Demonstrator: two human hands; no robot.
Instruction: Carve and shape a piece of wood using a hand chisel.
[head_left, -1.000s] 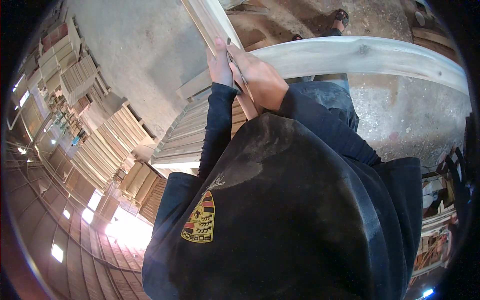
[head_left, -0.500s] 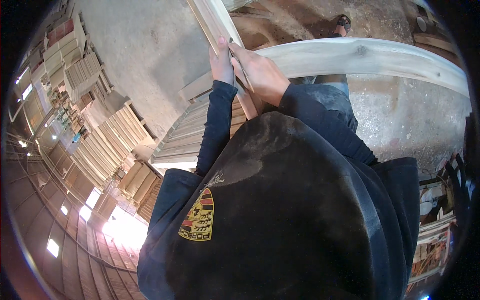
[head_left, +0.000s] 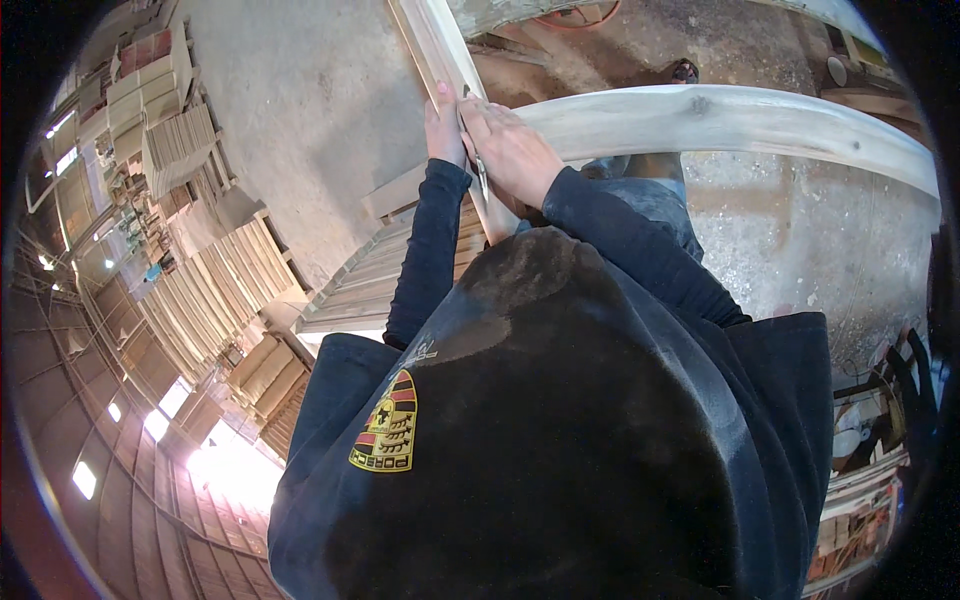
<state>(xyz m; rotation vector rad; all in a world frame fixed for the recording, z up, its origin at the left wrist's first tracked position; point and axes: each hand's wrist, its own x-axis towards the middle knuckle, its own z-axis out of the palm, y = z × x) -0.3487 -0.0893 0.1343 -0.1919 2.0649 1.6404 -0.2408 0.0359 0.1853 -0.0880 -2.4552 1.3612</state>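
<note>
A long pale wooden piece (head_left: 445, 50) runs from the top middle down toward my dark apron. My left hand (head_left: 445, 137) is closed on its left side, thumb pointing up along it. My right hand (head_left: 505, 150) lies over its right side, fingers curled and pressed on it close beside my left hand. A thin dark strip (head_left: 480, 168) shows between the two hands; what it is, I cannot make out. A wide pale plank (head_left: 760, 122), bowed by the lens, crosses behind my right hand toward the right rim.
Stacks of boards (head_left: 210, 285) stand along the left. Wooden slats (head_left: 370, 285) lie beside my left arm. Grey concrete floor (head_left: 280, 120) surrounds the work. A sandalled foot (head_left: 683, 73) shows beyond the plank. Dark items and racks (head_left: 870, 440) are at the lower right.
My hands and the wooden piece have shifted slightly in the picture while keeping their hold. The crossing plank sits a little lower, and more of the background above it shows.
</note>
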